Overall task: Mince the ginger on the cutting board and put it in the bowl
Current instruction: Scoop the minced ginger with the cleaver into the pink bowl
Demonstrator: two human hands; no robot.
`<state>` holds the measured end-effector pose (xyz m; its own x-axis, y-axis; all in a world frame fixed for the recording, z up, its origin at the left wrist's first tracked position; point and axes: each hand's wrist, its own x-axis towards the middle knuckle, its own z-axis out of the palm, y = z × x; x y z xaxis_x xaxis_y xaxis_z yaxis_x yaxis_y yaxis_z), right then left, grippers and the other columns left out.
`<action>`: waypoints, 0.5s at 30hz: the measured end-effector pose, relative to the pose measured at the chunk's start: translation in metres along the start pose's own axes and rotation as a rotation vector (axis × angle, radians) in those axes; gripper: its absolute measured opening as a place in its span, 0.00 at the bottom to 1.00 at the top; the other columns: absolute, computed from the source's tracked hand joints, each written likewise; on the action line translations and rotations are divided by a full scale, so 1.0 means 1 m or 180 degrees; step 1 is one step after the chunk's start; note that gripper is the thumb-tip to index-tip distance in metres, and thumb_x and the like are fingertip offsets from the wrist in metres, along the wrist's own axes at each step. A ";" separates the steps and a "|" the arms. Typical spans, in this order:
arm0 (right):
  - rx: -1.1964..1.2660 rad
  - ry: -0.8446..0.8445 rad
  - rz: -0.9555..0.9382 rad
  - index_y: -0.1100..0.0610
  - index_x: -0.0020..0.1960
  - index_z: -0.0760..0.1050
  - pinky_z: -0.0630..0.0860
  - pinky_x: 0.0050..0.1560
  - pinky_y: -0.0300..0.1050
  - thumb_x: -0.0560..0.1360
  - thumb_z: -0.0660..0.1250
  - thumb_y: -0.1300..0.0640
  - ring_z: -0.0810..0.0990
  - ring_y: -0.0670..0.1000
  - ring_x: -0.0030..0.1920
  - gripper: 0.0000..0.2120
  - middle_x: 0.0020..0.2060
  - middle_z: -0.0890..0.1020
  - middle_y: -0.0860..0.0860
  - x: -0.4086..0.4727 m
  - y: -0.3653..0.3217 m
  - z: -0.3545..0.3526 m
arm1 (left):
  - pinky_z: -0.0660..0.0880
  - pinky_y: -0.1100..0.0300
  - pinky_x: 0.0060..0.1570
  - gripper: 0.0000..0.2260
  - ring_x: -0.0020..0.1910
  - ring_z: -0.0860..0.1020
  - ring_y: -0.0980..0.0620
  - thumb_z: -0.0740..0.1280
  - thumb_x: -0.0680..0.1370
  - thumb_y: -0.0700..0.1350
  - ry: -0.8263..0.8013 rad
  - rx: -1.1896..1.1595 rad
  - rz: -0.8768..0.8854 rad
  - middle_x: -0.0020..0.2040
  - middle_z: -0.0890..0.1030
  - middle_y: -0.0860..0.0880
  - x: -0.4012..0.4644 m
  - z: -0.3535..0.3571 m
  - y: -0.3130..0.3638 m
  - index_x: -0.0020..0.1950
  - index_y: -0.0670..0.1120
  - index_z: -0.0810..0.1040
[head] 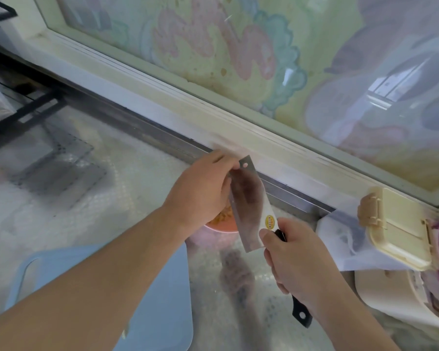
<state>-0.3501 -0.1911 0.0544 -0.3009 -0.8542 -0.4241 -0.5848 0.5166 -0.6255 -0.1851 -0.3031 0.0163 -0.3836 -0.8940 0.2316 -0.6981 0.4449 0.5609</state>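
Note:
My right hand (293, 259) grips the black handle of a cleaver (251, 206), whose steel blade tilts over a pink bowl (223, 228). Minced ginger (222, 216) shows in the bowl, mostly hidden by my left hand and the blade. My left hand (203, 188) is at the far end of the blade, fingers curled against its left face near the hole. The light blue cutting board (160, 300) lies at lower left, partly under my left forearm.
A shiny metal counter (127, 188) runs along a white window frame (238, 127). A black rack (23, 110) stands at the left. Cream lidded containers (401, 229) and a white plastic bag (340, 236) crowd the right side.

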 end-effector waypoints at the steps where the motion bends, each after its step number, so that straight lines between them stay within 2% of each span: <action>1: 0.0008 0.0012 0.0019 0.61 0.43 0.70 0.67 0.32 0.50 0.70 0.59 0.45 0.65 0.53 0.27 0.18 0.28 0.72 0.52 0.000 0.000 0.000 | 0.78 0.53 0.58 0.15 0.62 0.78 0.51 0.60 0.82 0.42 -0.0103 0.0010 0.0085 0.64 0.79 0.56 -0.001 0.001 0.001 0.64 0.51 0.80; 4: 0.0119 0.0077 0.0058 0.62 0.44 0.70 0.67 0.30 0.50 0.71 0.60 0.49 0.65 0.53 0.27 0.15 0.29 0.72 0.55 -0.001 0.001 0.000 | 0.80 0.56 0.54 0.21 0.62 0.79 0.53 0.50 0.78 0.50 -0.0177 0.0107 0.0148 0.67 0.79 0.61 -0.012 0.001 0.003 0.60 0.57 0.80; 5: 0.0176 0.0090 0.0065 0.62 0.44 0.69 0.67 0.30 0.50 0.73 0.60 0.51 0.65 0.53 0.27 0.13 0.30 0.72 0.56 -0.001 0.000 -0.001 | 0.79 0.60 0.53 0.19 0.60 0.78 0.57 0.51 0.78 0.50 -0.0147 0.0071 0.0129 0.66 0.79 0.62 -0.015 0.002 0.002 0.59 0.59 0.79; 7: 0.0395 0.0069 0.0134 0.65 0.46 0.68 0.65 0.30 0.50 0.76 0.61 0.56 0.64 0.53 0.28 0.11 0.30 0.70 0.57 -0.002 0.000 -0.001 | 0.69 0.78 0.50 0.14 0.53 0.73 0.68 0.60 0.80 0.44 0.0014 -0.0188 0.0074 0.61 0.79 0.66 -0.020 -0.002 0.000 0.60 0.59 0.79; 8: 0.0530 0.0046 0.0189 0.66 0.47 0.68 0.64 0.30 0.50 0.77 0.61 0.58 0.64 0.53 0.28 0.10 0.31 0.70 0.58 -0.002 -0.001 -0.002 | 0.67 0.81 0.49 0.15 0.50 0.71 0.70 0.65 0.79 0.40 0.0106 -0.0347 0.0008 0.56 0.79 0.69 -0.021 -0.005 -0.001 0.60 0.58 0.79; 10: 0.0755 0.0005 0.0261 0.68 0.48 0.67 0.64 0.29 0.49 0.78 0.61 0.60 0.63 0.53 0.28 0.10 0.30 0.69 0.58 -0.004 -0.001 -0.002 | 0.72 0.77 0.50 0.15 0.46 0.76 0.68 0.70 0.77 0.35 0.0198 -0.0629 -0.0176 0.49 0.79 0.69 -0.023 -0.007 -0.004 0.56 0.55 0.81; 12: 0.0927 -0.0020 0.0262 0.70 0.48 0.69 0.64 0.27 0.46 0.80 0.62 0.60 0.63 0.53 0.25 0.11 0.29 0.71 0.57 -0.007 -0.002 -0.002 | 0.77 0.69 0.51 0.13 0.47 0.80 0.63 0.71 0.76 0.35 0.0210 -0.0769 -0.0483 0.48 0.82 0.62 -0.025 -0.006 -0.007 0.54 0.51 0.83; 15: 0.1158 -0.0024 0.0236 0.68 0.47 0.72 0.66 0.25 0.45 0.80 0.62 0.60 0.65 0.54 0.24 0.10 0.27 0.73 0.55 -0.012 -0.002 -0.002 | 0.75 0.74 0.55 0.15 0.51 0.81 0.63 0.69 0.79 0.35 0.0218 -0.1012 -0.0946 0.51 0.82 0.60 -0.029 -0.005 -0.010 0.60 0.52 0.83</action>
<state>-0.3469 -0.1822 0.0616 -0.3261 -0.8139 -0.4810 -0.2553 0.5657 -0.7841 -0.1635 -0.2819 0.0082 -0.1458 -0.9869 0.0693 -0.5473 0.1389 0.8253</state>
